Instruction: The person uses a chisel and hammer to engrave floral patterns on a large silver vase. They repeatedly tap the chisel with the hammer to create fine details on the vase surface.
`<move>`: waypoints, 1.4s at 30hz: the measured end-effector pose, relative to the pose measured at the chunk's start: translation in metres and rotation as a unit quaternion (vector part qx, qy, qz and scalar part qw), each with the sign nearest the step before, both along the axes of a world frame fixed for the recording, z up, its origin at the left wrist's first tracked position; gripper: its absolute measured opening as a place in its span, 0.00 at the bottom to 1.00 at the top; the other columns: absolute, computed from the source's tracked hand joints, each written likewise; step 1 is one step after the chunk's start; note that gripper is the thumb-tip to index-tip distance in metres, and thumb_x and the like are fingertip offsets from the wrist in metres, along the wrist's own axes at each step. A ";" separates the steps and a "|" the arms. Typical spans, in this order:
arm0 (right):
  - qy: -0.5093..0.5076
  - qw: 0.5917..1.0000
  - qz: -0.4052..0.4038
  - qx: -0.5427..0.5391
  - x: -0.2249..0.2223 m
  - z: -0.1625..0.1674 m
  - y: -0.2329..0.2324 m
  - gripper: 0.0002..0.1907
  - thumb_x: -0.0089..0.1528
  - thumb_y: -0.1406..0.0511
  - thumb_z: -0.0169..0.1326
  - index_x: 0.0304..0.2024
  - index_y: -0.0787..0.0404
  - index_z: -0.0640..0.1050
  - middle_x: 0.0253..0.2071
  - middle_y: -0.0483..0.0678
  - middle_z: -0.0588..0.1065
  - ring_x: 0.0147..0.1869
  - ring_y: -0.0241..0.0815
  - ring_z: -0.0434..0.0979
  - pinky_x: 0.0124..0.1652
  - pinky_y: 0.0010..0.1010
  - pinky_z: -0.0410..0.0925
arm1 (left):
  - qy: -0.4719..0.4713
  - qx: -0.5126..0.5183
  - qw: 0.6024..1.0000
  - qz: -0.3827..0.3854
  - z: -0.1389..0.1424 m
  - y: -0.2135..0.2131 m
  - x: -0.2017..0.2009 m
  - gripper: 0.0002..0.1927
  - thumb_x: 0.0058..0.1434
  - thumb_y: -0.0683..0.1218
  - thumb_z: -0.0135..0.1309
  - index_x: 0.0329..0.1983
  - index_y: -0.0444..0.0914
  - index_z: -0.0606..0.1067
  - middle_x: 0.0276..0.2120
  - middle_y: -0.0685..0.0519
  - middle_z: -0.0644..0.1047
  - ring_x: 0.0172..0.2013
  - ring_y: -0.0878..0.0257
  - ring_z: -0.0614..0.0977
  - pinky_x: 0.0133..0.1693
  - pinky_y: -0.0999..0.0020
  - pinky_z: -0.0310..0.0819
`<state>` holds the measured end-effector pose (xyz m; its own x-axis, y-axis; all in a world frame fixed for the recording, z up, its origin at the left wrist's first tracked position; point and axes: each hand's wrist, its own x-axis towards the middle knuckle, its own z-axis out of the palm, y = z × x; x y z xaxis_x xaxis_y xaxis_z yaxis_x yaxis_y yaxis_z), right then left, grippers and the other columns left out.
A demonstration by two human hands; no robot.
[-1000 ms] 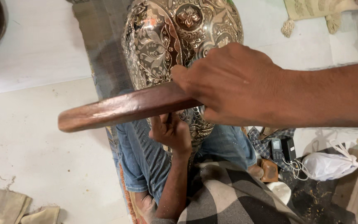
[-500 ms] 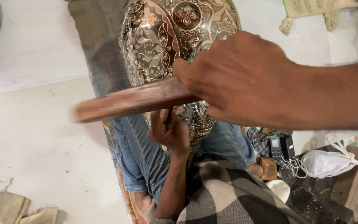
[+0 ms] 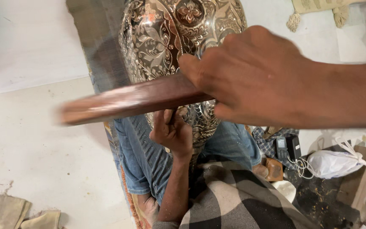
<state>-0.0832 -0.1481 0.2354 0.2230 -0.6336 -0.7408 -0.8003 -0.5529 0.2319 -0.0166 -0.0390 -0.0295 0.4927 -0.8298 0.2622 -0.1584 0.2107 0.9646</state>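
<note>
Right hand: while its fingers close fully round one end of the stick [image 3: 132,98], the right hand [image 3: 255,76] fills the upper right, its forearm running off the right edge.
Stick: long, flat, reddish-brown wood, smooth and slightly glossy; it crosses in front of the vase [image 3: 178,51], its far end blurred at left.
Left hand: the left hand [image 3: 172,131] is curled shut just below the stick against the vase's lower body; what it pinches is too small to tell.
Vase: bulbous metal, silvery with copper tints, chased all over with flowers and leaves; it lies over the lap.
Lap: blue jeans [image 3: 142,157], grey checked shirt [image 3: 234,199].
Floor: pale, cracked concrete [image 3: 34,152].
Right side: phone [image 3: 281,148], white bag [image 3: 333,163].
</note>
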 end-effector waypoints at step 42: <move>-0.429 0.882 -0.181 -0.075 -0.081 -0.028 0.077 0.24 0.52 0.63 0.64 0.50 0.62 0.77 0.24 0.48 0.77 0.22 0.42 0.79 0.24 0.35 0.71 | 0.033 -0.067 0.997 -0.037 -0.004 0.049 -0.011 0.34 0.63 0.25 0.46 0.68 0.45 0.70 0.45 0.45 0.84 0.42 0.63 0.88 0.43 0.73 0.88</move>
